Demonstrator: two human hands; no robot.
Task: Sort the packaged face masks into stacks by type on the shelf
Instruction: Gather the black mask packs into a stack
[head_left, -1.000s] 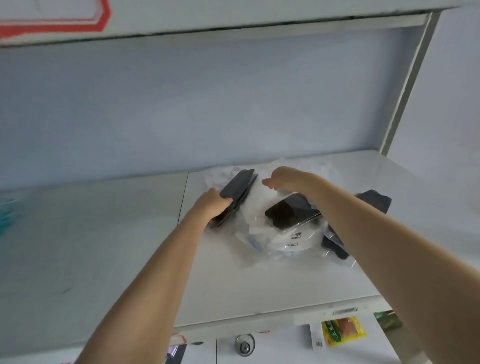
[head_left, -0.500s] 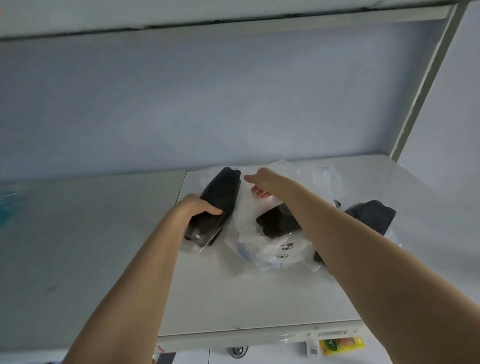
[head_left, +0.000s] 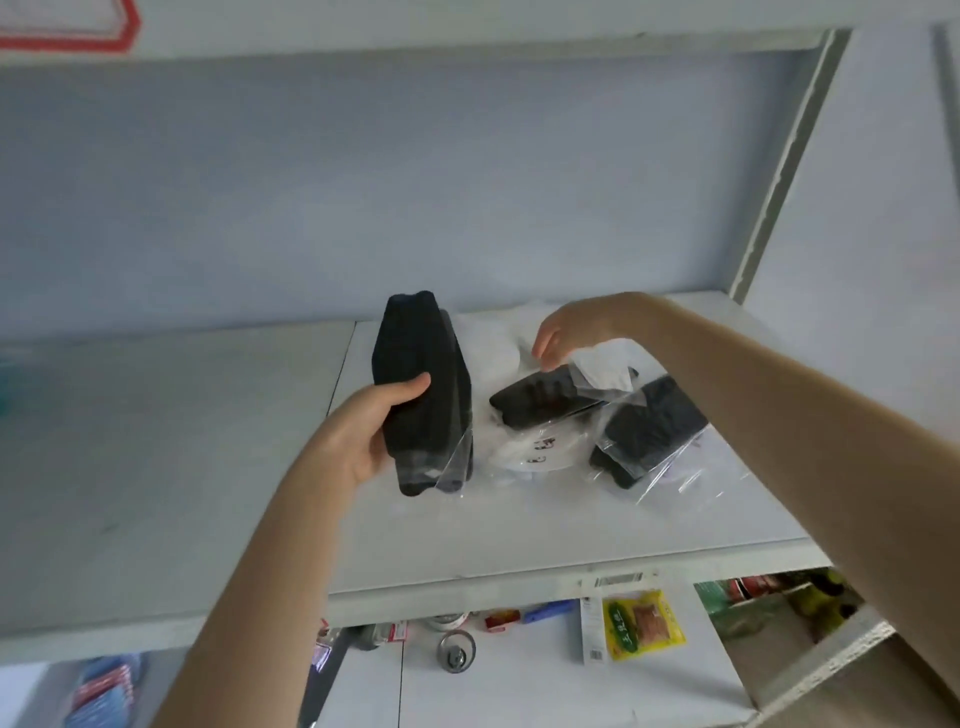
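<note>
On the white shelf (head_left: 519, 530): left hand (head_left: 371, 423) clasping upright black plastic-wrapped masks (head_left: 423, 364); right hand (head_left: 576, 327) over mixed packet pile (head_left: 540, 402), grip unclear.

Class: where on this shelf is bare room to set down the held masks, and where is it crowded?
Free: the grey left panel, beyond the left hand holding the black masks; the white front strip between pile and shelf edge. Crowded: mid-right, where bagged black and white masks overlap below the right hand.
</note>
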